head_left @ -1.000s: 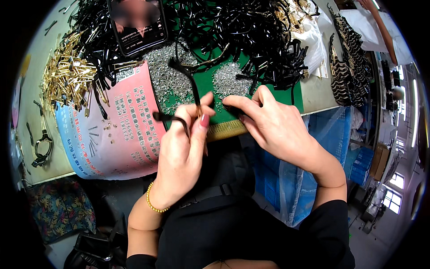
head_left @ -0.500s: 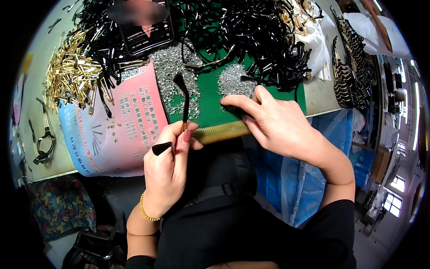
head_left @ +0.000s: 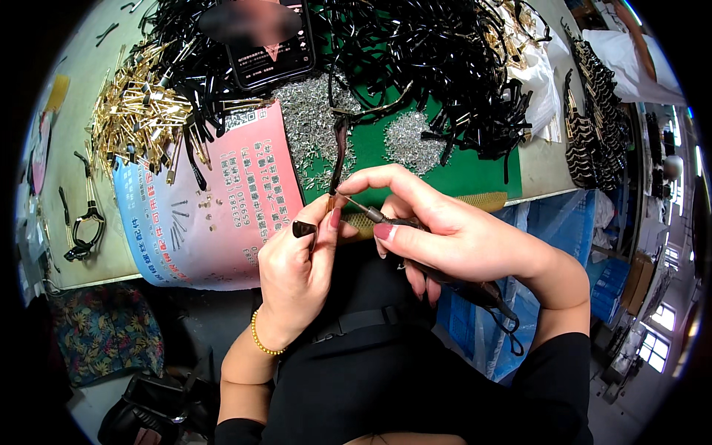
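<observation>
Head view, from my remote seat: the left hand (head_left: 288, 263) pinches a dark eyeglass arm (head_left: 341, 150) at twelve o'clock; the right hand (head_left: 439, 236) clasps a screwdriver (head_left: 377, 216) slanting toward four — I'd expect the arm light, stiff, slippery, best gripped by its near end.

Left forearm (head_left: 239, 380): rises from the lower edge, bare below the elbow, slanting up and right.
Left wrist (head_left: 271, 331): nearly straight.
Left grip (head_left: 293, 259): closed in a pinch, fingertips pointing up.
Left thumb (head_left: 331, 225): extended upward, red nail showing.
Right forearm (head_left: 561, 300): bends in from the right, slanting up and left.
Right grip (head_left: 452, 233): closed, back of the hand upward, other fingers curled beneath.
Right thumb (head_left: 400, 237): pointing left, red nail showing.
Right forefinger (head_left: 380, 176): arched leftward, tip near the left fingertips.
</observation>
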The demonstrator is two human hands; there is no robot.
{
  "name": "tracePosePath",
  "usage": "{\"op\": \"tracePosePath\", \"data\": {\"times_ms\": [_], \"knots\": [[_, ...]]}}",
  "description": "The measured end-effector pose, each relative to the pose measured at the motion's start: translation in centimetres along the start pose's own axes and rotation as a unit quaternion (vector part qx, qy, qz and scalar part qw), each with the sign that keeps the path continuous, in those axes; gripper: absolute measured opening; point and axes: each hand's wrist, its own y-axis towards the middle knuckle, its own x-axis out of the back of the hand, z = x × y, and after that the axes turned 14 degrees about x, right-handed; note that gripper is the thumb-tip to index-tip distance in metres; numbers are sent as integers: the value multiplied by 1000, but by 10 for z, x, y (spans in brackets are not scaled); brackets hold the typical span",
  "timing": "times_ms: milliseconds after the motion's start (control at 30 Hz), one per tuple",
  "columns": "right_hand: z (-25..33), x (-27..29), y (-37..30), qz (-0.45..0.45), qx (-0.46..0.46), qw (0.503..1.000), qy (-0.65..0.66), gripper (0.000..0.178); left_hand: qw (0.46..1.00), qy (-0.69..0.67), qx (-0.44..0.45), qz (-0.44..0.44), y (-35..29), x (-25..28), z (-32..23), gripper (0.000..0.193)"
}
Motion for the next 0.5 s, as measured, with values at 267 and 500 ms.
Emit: {"op": "tracePosePath", "data": {"times_ms": [267, 500], "knots": [[1, 1, -7, -13, -20, 995, 97, 46, 956, 191, -201, -97, 1, -7, 16, 42], [-9, -6, -4, -84, 210, 824, -519, 37, 960, 164, -163, -159, 1, 15, 10, 37]]}}
